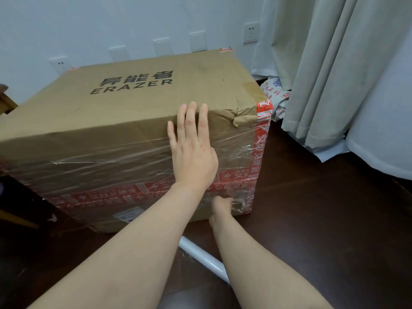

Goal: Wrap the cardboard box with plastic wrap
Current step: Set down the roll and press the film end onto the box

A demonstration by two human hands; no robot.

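Cardboard box (111, 103): stands on the dark floor (323, 219), close to the white wall; top face printed "ERAZER"; front top edge torn near the right corner.
Plastic wrap (100, 166): clear film stretched across the front face, from below the top edge down over the red printed tape (260, 139); wrinkled at the right end.
Left hand (194, 152): released, laid flat on the film on the front face, fingers straight, tips reaching over the top edge.
Right hand (220, 207): low on the front face near the bottom right corner, fingers curled against the crumpled film (fingertips hidden; cannot tell whether it is pinching the film or only pressing it).
Roll of wrap (205, 259): lies on the floor, between the forearms, apart from the box.
Surroundings: grey curtain (334, 74) at right; crumpled paper (276, 92) between curtain and box.
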